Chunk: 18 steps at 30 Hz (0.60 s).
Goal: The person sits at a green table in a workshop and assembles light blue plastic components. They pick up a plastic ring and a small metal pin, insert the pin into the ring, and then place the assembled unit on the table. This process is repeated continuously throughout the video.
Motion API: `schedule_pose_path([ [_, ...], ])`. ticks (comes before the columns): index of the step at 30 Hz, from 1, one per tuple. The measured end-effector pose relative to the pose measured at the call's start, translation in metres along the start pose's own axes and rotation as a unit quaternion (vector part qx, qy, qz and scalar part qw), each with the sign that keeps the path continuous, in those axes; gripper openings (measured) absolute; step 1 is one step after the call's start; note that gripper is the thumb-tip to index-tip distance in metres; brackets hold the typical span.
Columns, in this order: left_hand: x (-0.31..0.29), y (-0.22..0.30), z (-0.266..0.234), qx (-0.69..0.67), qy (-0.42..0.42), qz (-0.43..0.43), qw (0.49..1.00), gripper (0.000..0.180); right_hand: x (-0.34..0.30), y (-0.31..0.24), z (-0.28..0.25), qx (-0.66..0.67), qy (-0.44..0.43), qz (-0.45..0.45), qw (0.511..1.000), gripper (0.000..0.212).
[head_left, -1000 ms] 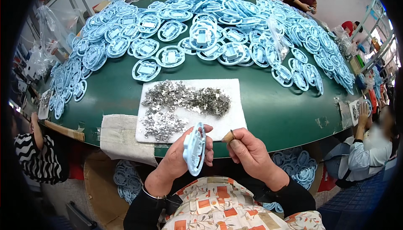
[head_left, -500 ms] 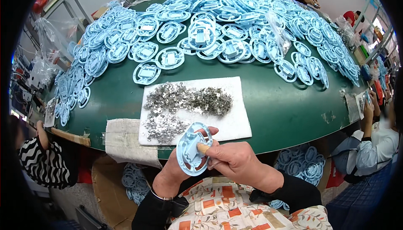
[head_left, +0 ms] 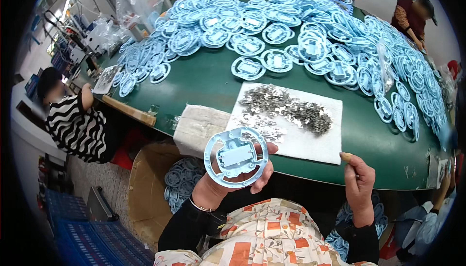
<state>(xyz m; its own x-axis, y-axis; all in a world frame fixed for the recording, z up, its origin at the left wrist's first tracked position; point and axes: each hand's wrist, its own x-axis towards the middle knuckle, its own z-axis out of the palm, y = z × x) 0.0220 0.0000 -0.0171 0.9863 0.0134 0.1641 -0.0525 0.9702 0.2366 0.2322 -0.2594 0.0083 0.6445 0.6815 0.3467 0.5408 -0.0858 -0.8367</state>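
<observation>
My left hand (head_left: 228, 183) holds a round light-blue plastic part (head_left: 236, 156) flat side up, over my lap near the table's front edge. My right hand (head_left: 358, 182) is raised to the right, fingers curled, with a brown cot on the thumb tip; I cannot tell whether it pinches anything. Just beyond both hands a white sheet (head_left: 310, 142) lies on the green table (head_left: 204, 86), carrying a heap of small silver metal clips (head_left: 286, 109).
Many identical blue round parts (head_left: 272, 28) cover the far table. A cardboard box (head_left: 150, 178) with more blue parts stands below left. A person in a striped top (head_left: 77, 125) sits left; other people work at the far side. A blue crate (head_left: 82, 239) sits on the floor.
My right hand has let go of the blue part and moved away to the right. The left hand now holds the part alone, turned face up. The view has swung leftward.
</observation>
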Motion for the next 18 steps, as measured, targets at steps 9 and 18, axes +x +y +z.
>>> schedule_pose_path([
  [9,-0.217,0.049,-0.026,0.115,0.229,0.161,0.953,0.068,-0.002,0.027,-0.017,0.004,0.044,0.017,0.999,0.022],
  [18,-0.443,0.1,-0.137,0.725,0.624,-0.06,0.284,0.038,-0.002,0.054,-0.027,0.011,0.099,0.048,0.994,0.022],
])
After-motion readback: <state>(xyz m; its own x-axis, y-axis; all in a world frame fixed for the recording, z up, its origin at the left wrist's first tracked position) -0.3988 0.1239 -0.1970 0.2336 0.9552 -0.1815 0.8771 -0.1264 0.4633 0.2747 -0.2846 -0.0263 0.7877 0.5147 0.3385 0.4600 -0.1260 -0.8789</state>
